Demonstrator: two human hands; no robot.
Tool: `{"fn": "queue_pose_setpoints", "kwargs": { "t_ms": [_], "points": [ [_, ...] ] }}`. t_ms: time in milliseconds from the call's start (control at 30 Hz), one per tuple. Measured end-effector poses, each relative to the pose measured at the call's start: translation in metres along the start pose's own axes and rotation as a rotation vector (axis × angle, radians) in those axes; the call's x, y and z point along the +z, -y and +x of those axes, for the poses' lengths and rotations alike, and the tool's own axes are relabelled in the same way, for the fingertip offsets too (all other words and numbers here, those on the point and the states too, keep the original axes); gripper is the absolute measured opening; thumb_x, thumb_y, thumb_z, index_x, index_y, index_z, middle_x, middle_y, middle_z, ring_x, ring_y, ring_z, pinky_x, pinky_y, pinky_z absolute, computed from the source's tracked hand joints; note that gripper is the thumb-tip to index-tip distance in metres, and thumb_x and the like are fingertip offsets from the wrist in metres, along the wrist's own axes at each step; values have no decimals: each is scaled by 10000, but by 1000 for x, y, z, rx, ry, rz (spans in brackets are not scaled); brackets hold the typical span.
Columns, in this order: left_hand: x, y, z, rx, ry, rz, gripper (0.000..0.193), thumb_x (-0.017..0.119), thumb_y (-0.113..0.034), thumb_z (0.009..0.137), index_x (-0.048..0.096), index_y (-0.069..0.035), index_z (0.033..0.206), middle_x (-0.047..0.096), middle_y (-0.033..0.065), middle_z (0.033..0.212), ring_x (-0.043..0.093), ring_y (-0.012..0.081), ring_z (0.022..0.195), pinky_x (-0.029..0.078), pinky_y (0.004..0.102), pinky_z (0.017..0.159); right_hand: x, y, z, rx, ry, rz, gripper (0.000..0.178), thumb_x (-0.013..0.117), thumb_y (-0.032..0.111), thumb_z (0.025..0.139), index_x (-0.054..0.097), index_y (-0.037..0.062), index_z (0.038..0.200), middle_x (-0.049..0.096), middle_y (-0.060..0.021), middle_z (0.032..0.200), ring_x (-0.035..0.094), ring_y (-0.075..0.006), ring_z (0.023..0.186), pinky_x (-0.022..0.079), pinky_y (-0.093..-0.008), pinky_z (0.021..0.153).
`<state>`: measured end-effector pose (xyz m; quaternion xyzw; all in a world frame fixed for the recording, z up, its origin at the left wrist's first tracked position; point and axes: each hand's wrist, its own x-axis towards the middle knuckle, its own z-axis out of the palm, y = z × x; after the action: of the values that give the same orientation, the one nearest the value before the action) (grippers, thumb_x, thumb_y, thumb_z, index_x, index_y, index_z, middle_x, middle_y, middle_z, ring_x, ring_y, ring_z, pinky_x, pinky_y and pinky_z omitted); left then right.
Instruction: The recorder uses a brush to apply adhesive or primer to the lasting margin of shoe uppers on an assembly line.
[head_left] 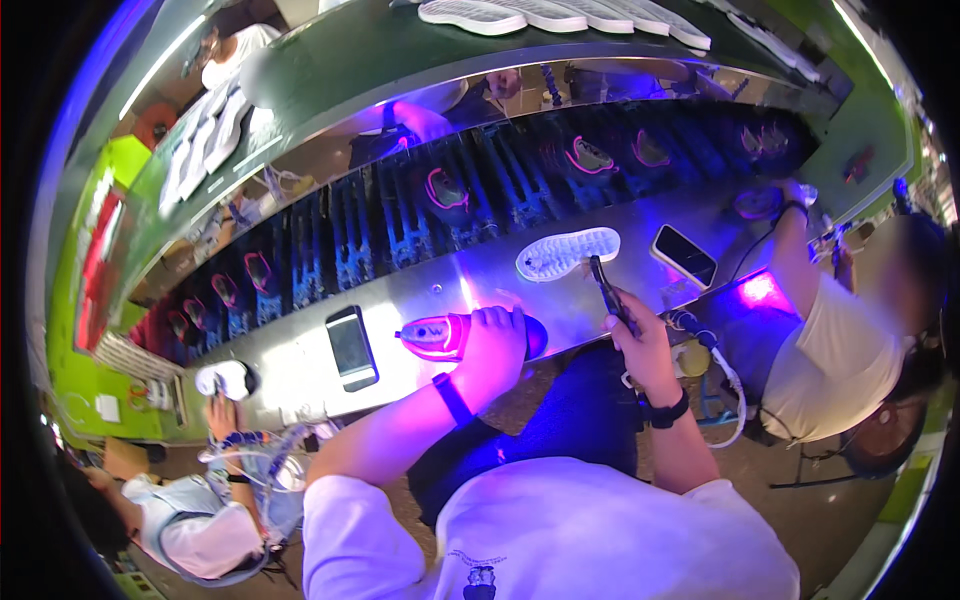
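My left hand (492, 348) is wrapped over a dark shoe upper (432, 338) with a glowing pink edge, resting on the metal bench. The fingers hide the middle of the upper, and its dark end shows past them on the right. A slim dark-handled brush (606, 292) is held upright in my right hand (642, 338). Its tip reaches the right end of a white shoe sole (568, 254); whether they touch I cannot tell. The sole lies flat beyond the upper, its patterned face up.
A phone (351, 348) lies left of the upper, another phone (684, 254) right of the sole. Beyond the bench (400, 285) runs a slatted conveyor (410, 215) carrying several uppers. White soles (560, 16) line the shelf above. Co-workers sit on the left (200, 515) and right (840, 350).
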<state>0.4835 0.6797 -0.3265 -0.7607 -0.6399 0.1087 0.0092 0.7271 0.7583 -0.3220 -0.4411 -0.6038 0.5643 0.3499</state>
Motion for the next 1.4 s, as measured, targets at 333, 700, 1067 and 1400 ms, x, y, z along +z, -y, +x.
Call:
{"fn": "queue_pose_setpoints", "kwargs": {
  "t_ms": [333,700,1067,1400],
  "points": [
    [-52,50,-37,36,-548,-533,758,850,-259,686,567,-32,1352,683,162,1110,682,362,1010,552,443,827,-11,48,-31,-85,34,-88,388,672,-21,953,648,-39,1340,744,-94,1028,689,-129,910,534,-276,860],
    [11,-30,-146,-177,-604,-604,842,868,-367,751,502,67,1373,583,278,1366,572,437,1317,344,656,1161,47,9,10,-185,451,-391,376,692,43,952,679,36,1327,756,-109,983,719,-198,871,554,-330,813],
    [26,-32,-158,-70,-566,-640,512,612,-113,907,542,45,1389,575,236,1437,548,380,1367,322,643,1172,73,-12,8,-112,486,-356,357,673,86,993,665,17,1343,750,-94,1093,687,-149,956,538,-322,884],
    [27,-21,-157,27,-520,-549,481,585,-122,927,553,41,1378,558,226,1471,537,365,1389,340,626,1173,44,10,-50,-3,609,-318,391,706,64,945,665,16,1331,747,-168,1196,725,-239,1092,537,-346,972]
  ]
}}
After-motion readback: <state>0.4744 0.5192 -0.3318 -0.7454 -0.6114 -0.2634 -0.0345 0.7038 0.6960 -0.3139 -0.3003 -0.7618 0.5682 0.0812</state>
